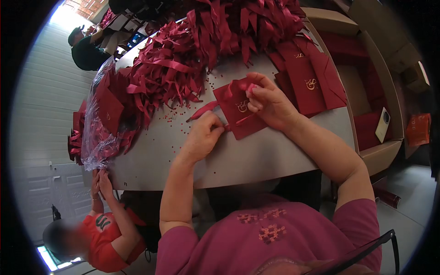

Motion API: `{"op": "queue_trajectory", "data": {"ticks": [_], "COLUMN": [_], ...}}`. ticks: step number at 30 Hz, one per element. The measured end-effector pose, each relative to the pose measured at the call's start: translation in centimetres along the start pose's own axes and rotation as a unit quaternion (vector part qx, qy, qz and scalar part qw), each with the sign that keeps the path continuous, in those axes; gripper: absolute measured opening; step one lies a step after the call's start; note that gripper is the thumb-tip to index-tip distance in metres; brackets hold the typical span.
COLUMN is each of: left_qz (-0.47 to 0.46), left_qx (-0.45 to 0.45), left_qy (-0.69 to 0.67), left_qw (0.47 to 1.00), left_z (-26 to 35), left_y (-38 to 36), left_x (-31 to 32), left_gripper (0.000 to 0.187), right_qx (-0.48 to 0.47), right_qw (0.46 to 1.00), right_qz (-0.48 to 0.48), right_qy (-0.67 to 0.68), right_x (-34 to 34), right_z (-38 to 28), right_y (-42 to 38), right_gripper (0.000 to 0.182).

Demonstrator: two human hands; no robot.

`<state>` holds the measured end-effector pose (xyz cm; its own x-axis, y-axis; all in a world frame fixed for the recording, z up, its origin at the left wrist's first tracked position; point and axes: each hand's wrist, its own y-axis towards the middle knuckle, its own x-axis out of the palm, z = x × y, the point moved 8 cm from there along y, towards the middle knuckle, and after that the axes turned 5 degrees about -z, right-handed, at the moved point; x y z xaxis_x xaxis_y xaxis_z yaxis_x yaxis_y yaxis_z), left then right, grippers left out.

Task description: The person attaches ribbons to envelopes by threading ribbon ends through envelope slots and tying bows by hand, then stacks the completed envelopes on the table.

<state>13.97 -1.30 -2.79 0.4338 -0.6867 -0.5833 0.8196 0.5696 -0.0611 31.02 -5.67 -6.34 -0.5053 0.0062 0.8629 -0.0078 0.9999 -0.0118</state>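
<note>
A dark red envelope (244,120) with a gold monogram lies on the grey table (256,156) in front of me. A red ribbon (204,110) runs across it. My left hand (204,135) pinches the ribbon at the envelope's left edge. My right hand (268,103) presses on the envelope's top and holds the ribbon's other part near a loop. Both hands rest on the table.
A big heap of cut red ribbons (197,50) covers the far side. Stacked red envelopes (309,78) lie at right, beside open cardboard boxes (376,91). A plastic bag of envelopes (103,119) sits at left, where another person's hands (101,183) reach up. Someone else (87,50) sits far left.
</note>
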Motion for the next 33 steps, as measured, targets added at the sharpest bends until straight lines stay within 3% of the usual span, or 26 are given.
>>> {"op": "queue_trajectory", "data": {"ticks": [6,9,13,15,21,25,27,28,33], "left_qz": [0.012,0.045,0.083,0.117,0.174,0.157,0.155,0.154,0.155], "left_qx": [-0.053,-0.032,-0.07,-0.151,-0.147,-0.175,-0.159,-0.16,-0.196], "left_qy": [0.044,0.101,0.067,-0.268,-0.404,-0.404,-0.243,-0.243,-0.234], "left_qw": [0.998,0.993,0.992,0.944,0.886,0.884,0.944,0.944,0.94], "left_z": [-1.2,-0.6,-0.6,-1.0,-3.6,-3.4,-2.9,-2.9,-2.6], "left_y": [-3.6,-3.8,-2.4,-1.3,2.1,2.6,2.8,2.8,2.5], "left_x": [-2.5,-3.8,-4.8,-3.7,-2.1,-1.8,-2.0,-1.8,-1.9], "left_gripper": [0.009,0.009,0.01,0.009,0.01,0.008,0.005,0.005,0.02], "right_qx": [-0.003,-0.007,0.014,0.012,-0.003,0.003,-0.006,-0.006,-0.007], "right_qw": [1.0,0.999,0.999,0.999,1.0,1.0,0.999,0.999,0.999], "right_qz": [-0.002,-0.02,-0.033,-0.041,-0.011,-0.017,-0.032,-0.028,-0.036], "right_qy": [-0.027,-0.05,-0.04,-0.033,-0.021,-0.023,-0.032,-0.032,-0.022], "right_x": [0.3,0.5,0.6,0.9,0.5,0.4,0.4,0.4,0.3], "right_z": [0.3,0.2,0.5,0.5,0.4,0.4,0.3,0.3,0.3], "right_y": [0.3,0.2,0.1,0.1,0.1,0.0,0.1,0.1,0.2], "right_gripper": [0.04,0.037,0.035,0.034,0.037,0.041,0.042,0.043,0.045]}}
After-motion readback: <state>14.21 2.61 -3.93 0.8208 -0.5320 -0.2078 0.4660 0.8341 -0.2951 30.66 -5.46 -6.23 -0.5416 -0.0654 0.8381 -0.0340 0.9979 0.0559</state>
